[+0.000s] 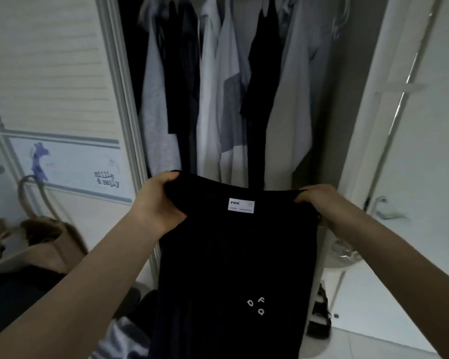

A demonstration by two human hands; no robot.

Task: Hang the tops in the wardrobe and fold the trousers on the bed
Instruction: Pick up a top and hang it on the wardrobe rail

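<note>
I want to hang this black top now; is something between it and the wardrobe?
Nothing visible blocks it. Both hands, left and right, hold the top before the open wardrobe, already full of hanging clothes.

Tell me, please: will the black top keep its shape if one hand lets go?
Probably not. The black top hangs limp below the left hand and right hand, so it seems floppy. It looks light; one grip would likely hold it.

My view is dim and bluish overall. The open wardrobe (pixel 233 81) interior is darkest, its hanging shirts soft and slightly blurred. The white door (pixel 410 151) on the right looks brightest. Wide-angle distortion bends the edges, and the left bag (pixel 44 242) is smeared.
</note>
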